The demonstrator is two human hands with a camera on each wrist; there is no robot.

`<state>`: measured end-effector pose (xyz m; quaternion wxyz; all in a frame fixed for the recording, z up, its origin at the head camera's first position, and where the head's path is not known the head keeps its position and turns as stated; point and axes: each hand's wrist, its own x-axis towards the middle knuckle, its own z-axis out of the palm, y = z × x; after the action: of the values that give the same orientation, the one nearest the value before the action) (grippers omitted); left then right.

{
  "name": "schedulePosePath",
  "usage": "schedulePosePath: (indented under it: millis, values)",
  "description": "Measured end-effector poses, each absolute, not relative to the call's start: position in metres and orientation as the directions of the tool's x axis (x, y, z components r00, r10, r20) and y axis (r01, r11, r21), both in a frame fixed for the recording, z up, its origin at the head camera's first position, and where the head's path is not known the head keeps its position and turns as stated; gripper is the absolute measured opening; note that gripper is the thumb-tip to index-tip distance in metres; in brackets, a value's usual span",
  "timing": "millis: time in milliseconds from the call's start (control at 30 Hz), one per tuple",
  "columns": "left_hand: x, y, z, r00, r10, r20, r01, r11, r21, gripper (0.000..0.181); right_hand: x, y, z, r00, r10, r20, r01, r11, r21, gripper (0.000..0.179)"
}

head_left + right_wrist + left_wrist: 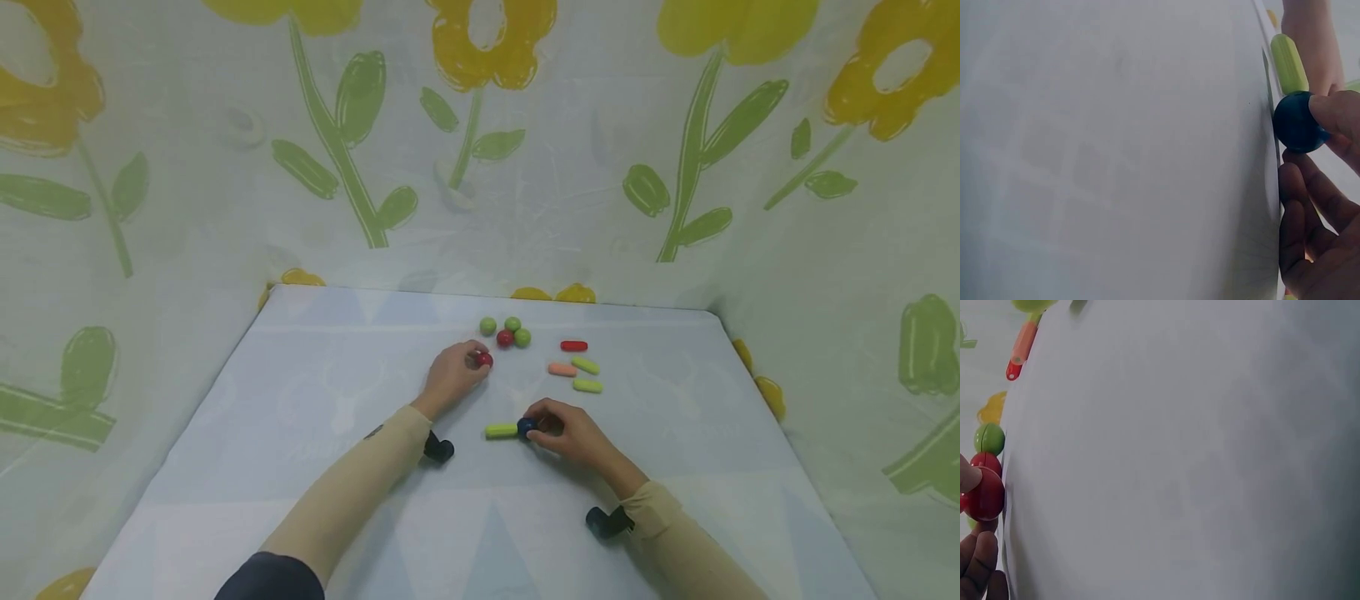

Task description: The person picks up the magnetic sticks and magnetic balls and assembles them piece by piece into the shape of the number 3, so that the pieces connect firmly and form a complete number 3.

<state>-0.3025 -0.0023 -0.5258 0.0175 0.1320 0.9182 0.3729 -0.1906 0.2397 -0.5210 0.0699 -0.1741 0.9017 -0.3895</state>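
Observation:
My left hand [455, 371] pinches a red ball [485, 359] between thumb and fingers, close over the table. In the left wrist view the same shiny red ball [986, 497] shows a thin seam line. Nearer to me, my right hand [567, 427] pinches a dark blue ball [527, 427] at the right end of a yellow-green stick [501, 431] lying on the table. The right wrist view shows the blue ball [1299, 122] right at the end of the ribbed, round-ended stick [1289, 64], with the thumb on one side of it and a finger below.
Beyond the left hand sit another red ball [505, 338] and several green balls [488, 326]. To their right lie a red stick [573, 346], a salmon stick [562, 369] and two yellow-green sticks [587, 386]. Flower-printed cloth [570, 167] hangs behind the white table [300, 400].

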Motion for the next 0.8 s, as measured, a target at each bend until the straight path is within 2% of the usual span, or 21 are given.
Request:
schedulePosePath:
  millis: [800]
  values:
    - [-0.276, -0.027, -0.526, -0.946, 0.322, 0.043, 0.243, 0.614, 0.751, 0.028, -0.189, 0.238, -0.518, -0.934, -0.357, 0.002, -0.244, 0.634, -0.734, 0.023]
